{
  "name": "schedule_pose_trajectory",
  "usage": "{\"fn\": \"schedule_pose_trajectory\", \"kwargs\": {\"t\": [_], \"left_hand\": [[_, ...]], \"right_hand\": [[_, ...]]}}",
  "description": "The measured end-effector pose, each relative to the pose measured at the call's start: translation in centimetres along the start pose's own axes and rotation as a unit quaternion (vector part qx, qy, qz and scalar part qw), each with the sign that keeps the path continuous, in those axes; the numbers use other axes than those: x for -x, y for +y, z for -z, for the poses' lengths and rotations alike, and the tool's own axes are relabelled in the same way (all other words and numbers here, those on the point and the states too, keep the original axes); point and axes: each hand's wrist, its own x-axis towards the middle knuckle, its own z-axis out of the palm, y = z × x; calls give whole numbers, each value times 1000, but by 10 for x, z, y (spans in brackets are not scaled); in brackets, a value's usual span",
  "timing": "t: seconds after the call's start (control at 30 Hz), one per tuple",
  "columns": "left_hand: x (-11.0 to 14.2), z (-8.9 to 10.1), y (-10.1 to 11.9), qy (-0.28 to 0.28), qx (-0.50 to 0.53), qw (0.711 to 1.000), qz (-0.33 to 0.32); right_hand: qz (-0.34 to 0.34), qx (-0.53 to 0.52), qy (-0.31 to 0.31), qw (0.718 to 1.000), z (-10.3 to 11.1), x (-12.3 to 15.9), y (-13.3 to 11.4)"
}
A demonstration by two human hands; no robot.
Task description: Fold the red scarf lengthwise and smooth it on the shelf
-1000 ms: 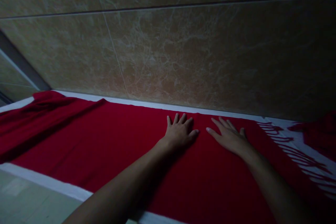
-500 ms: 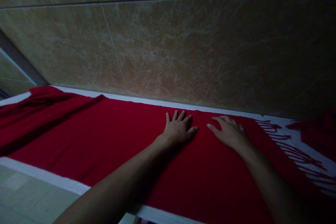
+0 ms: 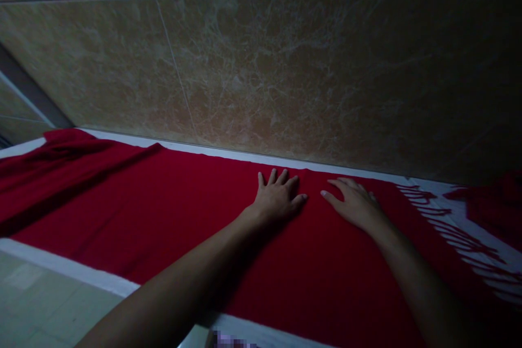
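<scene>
A red fringed scarf (image 3: 196, 212) lies spread along a white surface, flat in the middle and rumpled into folds at the left. My left hand (image 3: 278, 199) rests on it with fingers spread, near its far edge. To the right, my right hand (image 3: 354, 202) touches the same cloth, thumb and fingers apart. Neither hand grips anything. The tassels (image 3: 452, 234) fan out from the scarf's right end.
Behind the white table (image 3: 240, 155) rises a brown marbled tile wall (image 3: 261, 70). Another bunched red cloth (image 3: 497, 209) sits at the far right. Pale floor tiles (image 3: 44, 293) show at the lower left. A blurred patch (image 3: 232, 340) is at the bottom edge.
The view has shifted very slightly. Both hands stay in nearly the same places on the scarf, and the cloth looks unchanged.
</scene>
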Motion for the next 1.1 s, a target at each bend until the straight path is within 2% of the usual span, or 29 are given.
{"fn": "schedule_pose_trajectory", "kwargs": {"t": [0.17, 0.6, 1.0, 1.1], "left_hand": [[1, 1, 1, -3, 4, 1000, 0], [1, 2, 2, -11, 0, 1000, 7], [-1, 0, 0, -5, -3, 1000, 3], [-1, -1, 0, -1, -2, 1000, 3]], "right_hand": [[14, -9, 34, 999, 0, -1, 1], [29, -24, 28, 999, -4, -1, 3], [51, -41, 80, 995, -7, -4, 6], [56, -44, 73, 995, -8, -5, 8]]}}
